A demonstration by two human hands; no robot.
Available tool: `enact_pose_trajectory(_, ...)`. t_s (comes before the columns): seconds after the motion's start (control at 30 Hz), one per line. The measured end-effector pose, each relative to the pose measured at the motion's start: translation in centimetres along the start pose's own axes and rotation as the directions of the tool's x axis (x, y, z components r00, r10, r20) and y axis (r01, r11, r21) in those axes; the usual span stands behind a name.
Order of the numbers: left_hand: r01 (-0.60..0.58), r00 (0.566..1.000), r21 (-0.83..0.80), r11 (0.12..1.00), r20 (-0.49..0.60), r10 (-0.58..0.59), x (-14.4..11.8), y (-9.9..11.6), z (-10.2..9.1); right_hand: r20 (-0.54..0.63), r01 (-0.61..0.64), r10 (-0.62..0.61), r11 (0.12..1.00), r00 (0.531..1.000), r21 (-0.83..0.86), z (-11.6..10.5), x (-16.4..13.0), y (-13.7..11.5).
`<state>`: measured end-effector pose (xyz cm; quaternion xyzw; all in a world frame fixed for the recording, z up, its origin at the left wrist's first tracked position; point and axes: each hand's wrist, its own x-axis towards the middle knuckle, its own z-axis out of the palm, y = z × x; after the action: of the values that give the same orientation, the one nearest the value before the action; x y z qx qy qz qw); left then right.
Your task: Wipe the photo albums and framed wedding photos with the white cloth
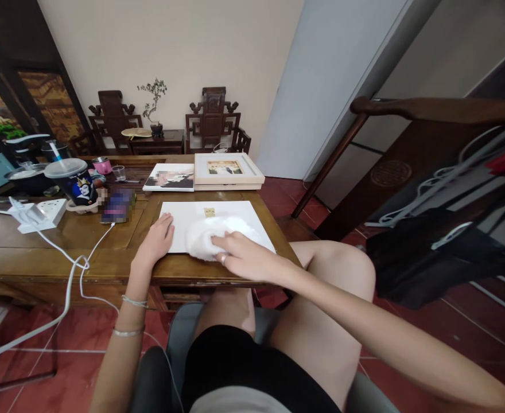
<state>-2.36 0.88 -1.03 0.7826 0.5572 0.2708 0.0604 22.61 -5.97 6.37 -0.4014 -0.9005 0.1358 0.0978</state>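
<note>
Hands: your right hand [241, 256] lies flat, fingers spread, pressing a white cloth [212, 235] onto a white panel [235, 215]; your left hand [158, 240] rests open, palm down, on the panel's left edge, gripping nothing.

Panel: flat on the wooden desk [63, 246], near its front edge, a small gold tab [209, 212] at the middle of its far side.

Handling note: keep the left palm pinning the panel so it cannot slide; I judge even pressure and straight strokes best, steering round the tab so the cloth does not snag.

Beyond: a white frame [228, 170] and a photo print [170, 176] touching it on the left.

Left of these: phone [117, 206] on a white cable [78, 261], lidded cup [74, 180], power strip [41, 213].
</note>
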Motion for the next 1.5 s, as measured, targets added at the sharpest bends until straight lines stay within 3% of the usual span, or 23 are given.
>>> enact_pose_trajectory(0.2, -0.005, 1.0, -0.021, 1.0, 0.001, 0.005, 0.1, -0.3, 0.1, -0.065, -0.092, 0.088, 0.994, 0.994, -0.059, -0.1, 7.4, 3.9)
enact_pose_trajectory(0.37, -0.01, 0.999, -0.007, 1.0, 0.05, 0.011, 0.0, -0.6, 0.2, -0.092, -0.139, 0.127, 0.981, 0.988, -0.137, 0.5, 10.8, 4.1)
enact_pose_trajectory(0.47, -0.009, 0.998, -0.007, 1.0, 0.068, 0.009, 0.0, -0.7, 0.4, -0.075, -0.102, 0.088, 0.971, 0.993, -0.215, 1.5, 9.8, 2.9)
enact_pose_trajectory(0.57, 0.0, 0.997, -0.006, 1.0, 0.073, 0.0, 0.0, -0.6, 0.5, -0.023, 0.0, -0.006, 0.966, 1.0, -0.259, 1.9, 6.7, 0.9)
enact_pose_trajectory(0.7, 0.009, 0.997, 0.005, 1.0, 0.08, -0.009, -0.1, -0.3, 0.3, 0.073, 0.173, -0.161, 0.963, 0.984, -0.208, 1.0, 1.9, -1.7)
enact_pose_trajectory(0.8, 0.009, 0.997, 0.001, 1.0, 0.08, -0.01, -0.1, -0.2, 0.1, 0.113, 0.183, -0.165, 0.969, 0.98, -0.165, 0.2, 0.3, -2.5)
enact_pose_trajectory(0.9, -0.002, 0.997, -0.002, 1.0, 0.072, 0.002, -0.1, -0.3, 0.1, 0.091, 0.113, -0.101, 0.982, 0.991, -0.148, -0.1, 1.3, -2.1)
enact_pose_trajectory(1.13, -0.005, 0.997, 0.015, 1.0, 0.073, 0.004, 0.2, -0.6, 0.2, -0.017, -0.066, 0.064, 0.98, 0.998, -0.187, 0.2, 9.3, 1.1)
enact_pose_trajectory(1.27, 0.001, 1.0, -0.057, 0.998, 0.011, 0.0, 0.2, 0.0, 0.0, -0.048, -0.099, 0.09, 0.962, 0.995, -0.254, 1.2, 11.6, 1.3)
enact_pose_trajectory(1.37, 0.014, 0.995, -0.169, 0.986, -0.095, -0.031, 0.1, 0.7, -0.5, -0.033, -0.009, -0.001, 0.956, 0.999, -0.293, 2.3, 10.8, 0.1)
enact_pose_trajectory(1.5, 0.103, 0.966, -0.333, 0.937, -0.19, -0.174, -0.2, 1.5, -1.3, 0.025, 0.246, -0.247, 0.943, 0.969, -0.225, 2.9, 7.9, -1.2)
